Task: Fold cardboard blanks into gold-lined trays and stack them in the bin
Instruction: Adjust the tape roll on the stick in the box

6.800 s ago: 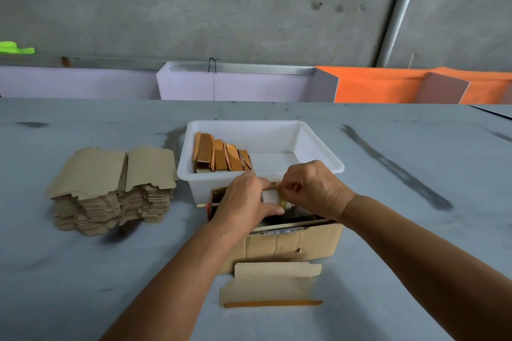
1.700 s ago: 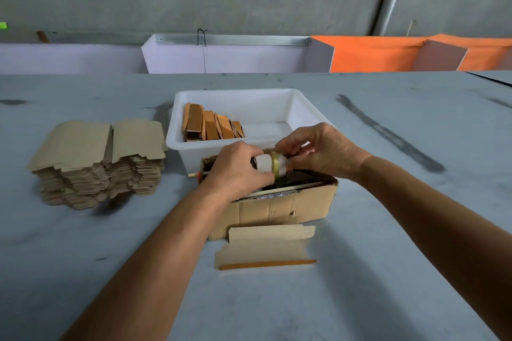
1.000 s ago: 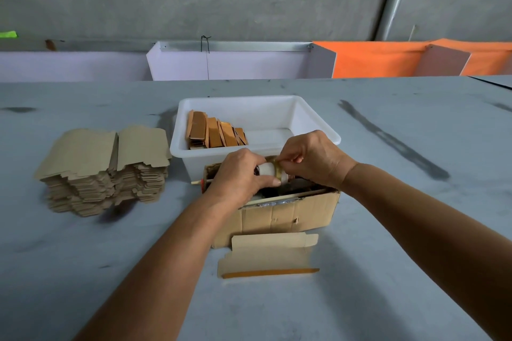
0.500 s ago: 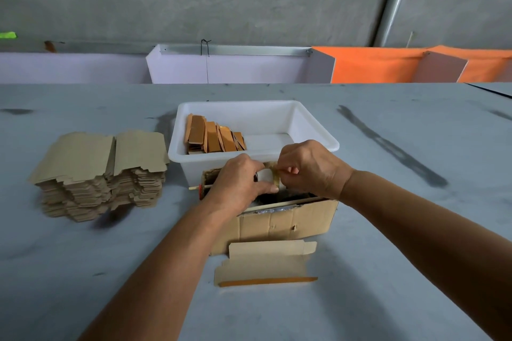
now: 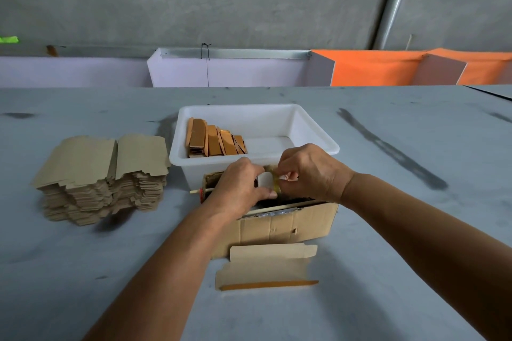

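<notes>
Head camera looks down on my two hands meeting over the open cardboard box (image 5: 291, 223). My left hand (image 5: 239, 188) is curled round a small white roll (image 5: 265, 180) with a yellowish band at its right end, and my right hand (image 5: 310, 173) pinches at that band with thumb and fingertips. What the roll is made of I cannot tell.

One partly folded blank (image 5: 267, 266) lies flat on the grey table (image 5: 401, 230) just in front of the box, plain kraft brown with notched tabs and a gold strip along its near edge. A tall stack of flat blanks (image 5: 102, 177) sits to the left, well apart from the box, its edges stepped and ragged. Folded trays (image 5: 216, 140), gold-orange inside, stand leaning in a row against the left wall of the white bin (image 5: 313, 130); the bin's right half shows bare floor. The bin touches the far side of the box. A thin stick (image 5: 198, 190) pokes out of the box's left side. Open tabletop spreads to my right and nearest me.
</notes>
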### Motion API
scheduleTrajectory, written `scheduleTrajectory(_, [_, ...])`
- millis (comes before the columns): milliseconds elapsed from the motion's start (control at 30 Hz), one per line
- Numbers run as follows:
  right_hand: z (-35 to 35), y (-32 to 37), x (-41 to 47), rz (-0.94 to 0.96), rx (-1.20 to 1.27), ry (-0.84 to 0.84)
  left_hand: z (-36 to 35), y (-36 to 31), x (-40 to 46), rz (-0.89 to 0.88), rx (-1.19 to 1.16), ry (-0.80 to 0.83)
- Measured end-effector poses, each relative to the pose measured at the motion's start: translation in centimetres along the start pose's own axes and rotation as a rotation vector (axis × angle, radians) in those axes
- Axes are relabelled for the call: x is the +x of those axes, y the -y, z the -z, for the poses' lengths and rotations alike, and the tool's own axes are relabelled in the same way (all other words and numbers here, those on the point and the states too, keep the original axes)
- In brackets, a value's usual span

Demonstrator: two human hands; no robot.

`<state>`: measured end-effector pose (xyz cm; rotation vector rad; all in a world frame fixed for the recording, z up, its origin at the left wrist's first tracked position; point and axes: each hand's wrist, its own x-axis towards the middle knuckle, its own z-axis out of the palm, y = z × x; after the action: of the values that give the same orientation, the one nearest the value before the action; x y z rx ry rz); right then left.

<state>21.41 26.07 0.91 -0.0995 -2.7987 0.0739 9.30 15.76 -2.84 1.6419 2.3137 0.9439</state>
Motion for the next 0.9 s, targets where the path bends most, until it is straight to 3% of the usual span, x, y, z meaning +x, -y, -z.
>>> scheduleTrajectory(167, [-0.18, -0.17, 0.04, -0.013, -0.012, -0.003, -0.07, -0.04, 0.14, 0.020, 0.008, -0.007])
scheduleTrajectory(433, [-0.93, 0.15, 0.01, -0.110, 0.054, -0.149, 0.06, -0.42, -0.22, 0.025, 0.026, -0.018])
scheduleTrajectory(633, [-0.30, -0.03, -0.42, -0.069, 0.024, -0.034, 0.04, -0.32, -0.24, 0.010, 0.012, -0.035])
scheduleTrajectory(900, [-0.28, 0.27, 0.00, -0.044, -0.058, -0.017, -0.01, -0.12, -0.10, 0.014, 0.004, -0.030])
